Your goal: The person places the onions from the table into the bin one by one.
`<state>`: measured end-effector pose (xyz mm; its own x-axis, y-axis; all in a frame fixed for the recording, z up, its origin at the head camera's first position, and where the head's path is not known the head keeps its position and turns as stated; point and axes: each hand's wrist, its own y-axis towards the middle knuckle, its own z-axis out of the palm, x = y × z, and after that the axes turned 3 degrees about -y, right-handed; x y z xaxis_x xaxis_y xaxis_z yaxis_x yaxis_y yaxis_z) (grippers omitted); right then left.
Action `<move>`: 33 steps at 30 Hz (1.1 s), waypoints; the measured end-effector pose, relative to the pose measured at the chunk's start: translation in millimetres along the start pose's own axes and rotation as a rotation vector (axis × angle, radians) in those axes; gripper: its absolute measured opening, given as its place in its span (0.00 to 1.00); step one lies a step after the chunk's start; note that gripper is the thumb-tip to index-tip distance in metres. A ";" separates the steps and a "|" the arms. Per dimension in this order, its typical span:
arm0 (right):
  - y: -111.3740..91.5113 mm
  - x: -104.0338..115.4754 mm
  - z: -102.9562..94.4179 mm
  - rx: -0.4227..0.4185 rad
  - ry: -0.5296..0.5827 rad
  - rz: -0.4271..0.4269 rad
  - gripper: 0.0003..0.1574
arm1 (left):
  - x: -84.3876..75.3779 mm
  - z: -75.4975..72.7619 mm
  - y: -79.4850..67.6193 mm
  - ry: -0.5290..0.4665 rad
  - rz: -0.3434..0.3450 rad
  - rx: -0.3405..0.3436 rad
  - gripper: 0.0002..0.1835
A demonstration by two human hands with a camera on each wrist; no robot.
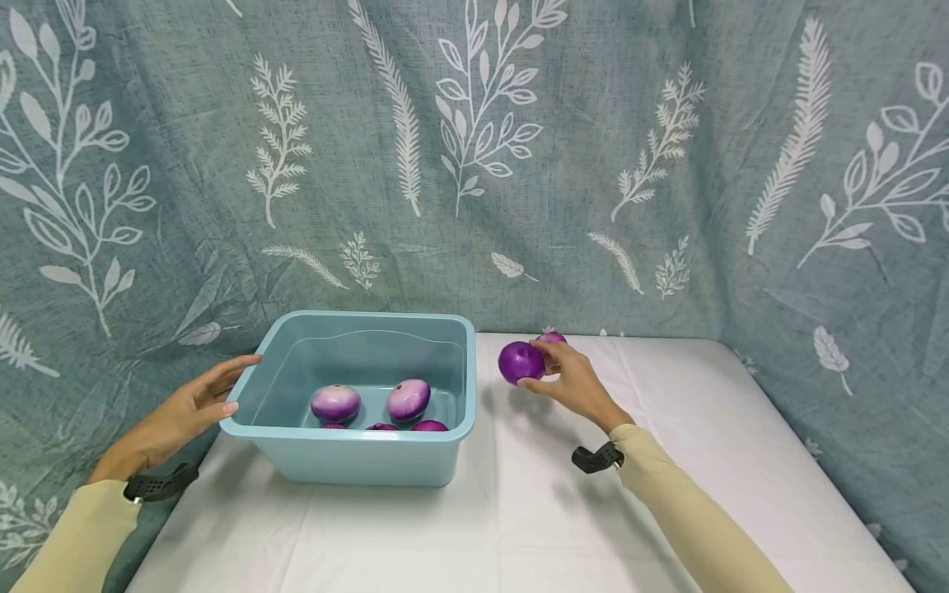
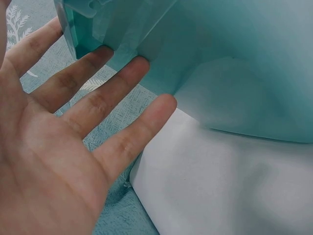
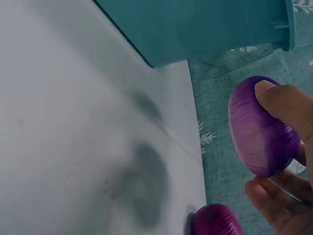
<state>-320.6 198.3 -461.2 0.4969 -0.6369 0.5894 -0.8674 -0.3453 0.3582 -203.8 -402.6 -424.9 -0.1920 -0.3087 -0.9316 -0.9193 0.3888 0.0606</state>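
My right hand point(image 1: 574, 380) pinches a purple onion point(image 1: 521, 363) between thumb and fingers, held above the table to the right of a blue plastic tub point(image 1: 356, 457). In the right wrist view the same onion point(image 3: 261, 129) shows a pale side, with the thumb on top. Another onion point(image 1: 553, 337) lies on the table behind the right hand, partly hidden by it. Straight fingers of my left hand point(image 1: 181, 412) touch the tub's left rim. Inside the tub lie several onions, among them a pale purple onion point(image 1: 336, 403) at left and another onion point(image 1: 408, 400) at right.
A white cloth covers the table point(image 1: 563, 511), whose back edge meets a green-grey leaf-patterned curtain point(image 1: 563, 165). The tub's front wall hides the lower part of some onions. Each wrist wears a black strap point(image 1: 596, 458).
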 end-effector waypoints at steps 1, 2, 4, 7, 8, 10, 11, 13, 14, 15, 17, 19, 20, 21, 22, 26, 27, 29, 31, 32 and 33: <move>0.6 2.5 -1.0 -0.007 -0.003 -0.014 0.45 | 0.1 -0.2 0.0 0.000 0.001 0.001 0.36; 1.2 5.3 -1.9 -0.015 -0.007 -0.030 0.45 | 0.3 -0.4 0.1 0.001 0.003 0.001 0.36; 2.6 11.0 -3.7 -0.031 -0.017 -0.059 0.44 | -0.1 -0.4 -0.1 0.017 -0.005 -0.002 0.36; 4.0 20.4 -6.8 -0.045 -0.029 -0.082 0.46 | -1.0 0.1 -0.6 0.021 -0.012 -0.004 0.36; 4.3 23.9 -7.8 -0.048 -0.029 -0.087 0.46 | -1.4 0.3 -0.7 0.019 -0.014 -0.005 0.36; 4.7 31.3 -10.7 -0.053 -0.025 -0.095 0.47 | -2.1 0.8 -0.9 0.006 -0.016 -0.007 0.36; 4.9 35.4 -12.3 -0.054 -0.026 -0.097 0.47 | -2.3 1.0 -0.7 -0.003 -0.016 -0.007 0.36; 5.2 42.9 -15.4 -0.056 -0.018 -0.101 0.46 | -2.4 1.1 -0.4 -0.008 -0.015 -0.009 0.36; 5.2 46.6 -16.8 -0.059 -0.011 -0.105 0.46 | -2.4 1.1 -0.3 -0.009 -0.014 -0.010 0.36; 5.4 50.2 -18.1 -0.062 -0.006 -0.108 0.46 | -2.3 1.0 -0.1 -0.009 -0.013 -0.011 0.36; 5.6 57.2 -20.2 -0.067 0.007 -0.113 0.46 | -1.9 0.7 0.0 0.001 -0.014 -0.011 0.36; 5.9 64.0 -21.7 -0.073 0.021 -0.122 0.47 | -1.5 0.4 0.1 0.009 -0.014 -0.010 0.36; 6.0 67.5 -22.3 -0.075 0.022 -0.127 0.47 | -1.4 0.2 0.1 0.015 -0.015 -0.010 0.36; 6.1 71.1 -22.8 -0.078 0.023 -0.130 0.47 | -1.4 0.1 0.1 0.015 -0.015 -0.010 0.36; 6.0 74.7 -23.3 -0.080 0.024 -0.134 0.47 | -1.4 0.1 0.1 0.011 -0.016 -0.009 0.36; 5.7 88.0 -23.6 -0.076 0.034 -0.153 0.46 | -1.6 0.4 -0.1 -0.015 -0.017 -0.006 0.36; 5.6 90.9 -23.4 -0.074 0.038 -0.156 0.46 | -1.6 0.4 -0.2 -0.015 -0.019 -0.008 0.36; 5.6 96.2 -22.4 -0.066 0.049 -0.170 0.46 | -1.4 0.4 -0.1 -0.005 -0.020 -0.009 0.36; 5.9 100.7 -20.9 -0.059 0.058 -0.187 0.46 | -1.2 0.4 0.2 0.005 -0.016 -0.010 0.36; 5.8 102.7 -20.0 -0.058 0.062 -0.196 0.46 | -1.1 0.4 0.3 0.011 -0.015 -0.011 0.36; 5.9 104.5 -18.9 -0.056 0.067 -0.206 0.46 | -1.1 0.4 0.4 0.015 -0.015 -0.012 0.36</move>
<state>-273.3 142.7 -383.8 0.6654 -0.5090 0.5460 -0.7458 -0.4235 0.5141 -203.8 -401.8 -424.0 -0.1829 -0.3273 -0.9271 -0.9263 0.3734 0.0509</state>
